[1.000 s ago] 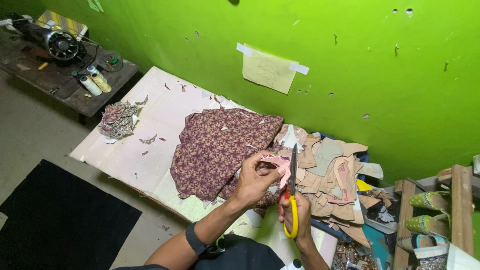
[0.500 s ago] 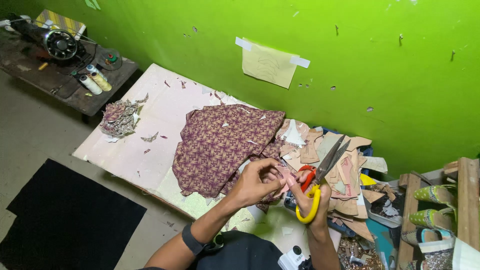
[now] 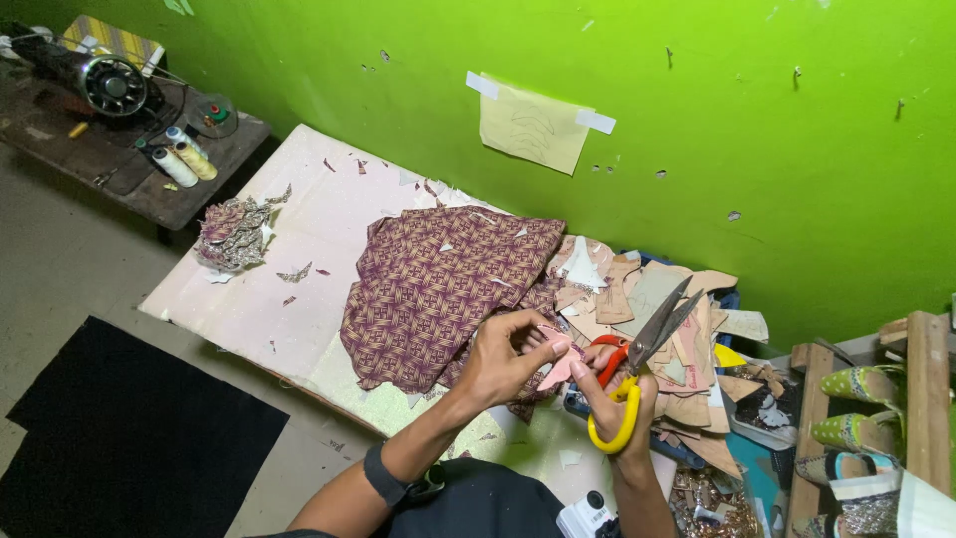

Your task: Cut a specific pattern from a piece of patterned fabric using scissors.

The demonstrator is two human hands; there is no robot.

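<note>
- A low board (image 3: 289, 289) covered in pale cloth lies on a grey concrete floor (image 3: 70, 269), its far edge against a bright green wall (image 3: 777, 149).
- A paper pattern (image 3: 531, 128) is taped to the wall above the board.
- A dark mat (image 3: 119, 438) lies on the floor near the board's front left corner, apart from it.
- A sewing machine (image 3: 95, 75) and thread spools (image 3: 184, 159) sit on a dark table (image 3: 189, 199) in the far left corner.
- A patterned purple cloth (image 3: 438, 289) is spread over the middle of the board; a small heap of scraps (image 3: 234, 231) lies near its left edge, with bare surface between them.
- Cut tan pieces (image 3: 657, 309) crowd the right end.
- The left hand (image 3: 503, 359) pinches a small pink piece (image 3: 560, 364) between fingers and thumb, over the cloth's near edge.
- The right hand (image 3: 617, 399) grips yellow-handled scissors (image 3: 642, 364), blades slightly apart and pointing up-right, just beside the pink piece.
- A wooden rack (image 3: 921, 399) with shoes (image 3: 861, 384) hems in the right side.
</note>
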